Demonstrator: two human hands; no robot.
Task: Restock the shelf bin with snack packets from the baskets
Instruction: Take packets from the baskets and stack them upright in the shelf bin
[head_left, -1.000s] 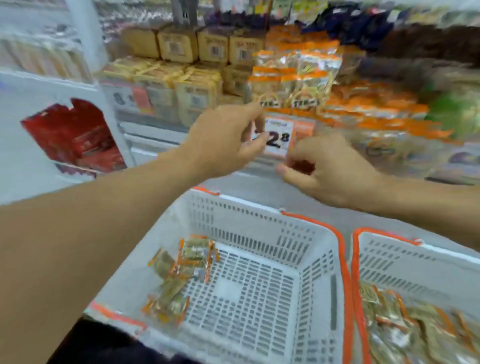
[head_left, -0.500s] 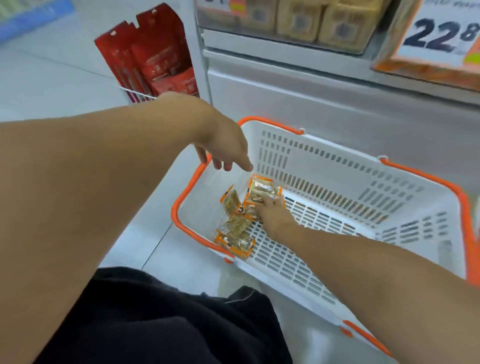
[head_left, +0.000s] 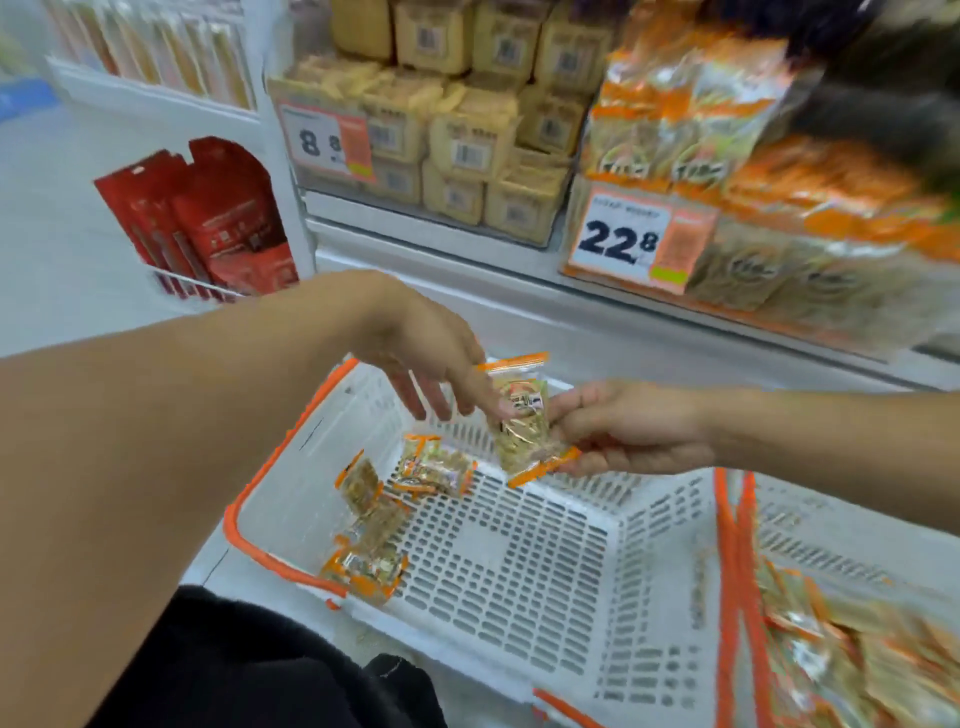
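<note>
**shelfguy:** ok so where's the snack packet (head_left: 522, 415) at?

**binrat:** up in the air over the far side of the white basket (head_left: 519, 561), tilted, orange ends top and bottom. The right hand (head_left: 631, 431) has it pinched by its right edge, fingers curled round it. The left hand (head_left: 426, 358) hangs just beside it with fingers straight and pointing down, one fingertip touching the packet's left edge. Not gripping anything afaict.

**shelfguy:** anything left in the basket?

**binrat:** a few loose packets (head_left: 384, 514) bunched in its left corner, the rest is bare slotted floor. A second basket (head_left: 810, 525) sits touching it on the right, with a heap of the same packets, kinda blurry.

**shelfguy:** and the shelf?

**binrat:** the bin (head_left: 779, 270) of matching orange packs is behind, upper right, with a 22.8 price tag (head_left: 636, 239) on its front. Yellowish packs (head_left: 467, 140) to its left with an 8.8 tag (head_left: 324, 143), red pouches (head_left: 208, 218) in a wire rack further left.
</note>
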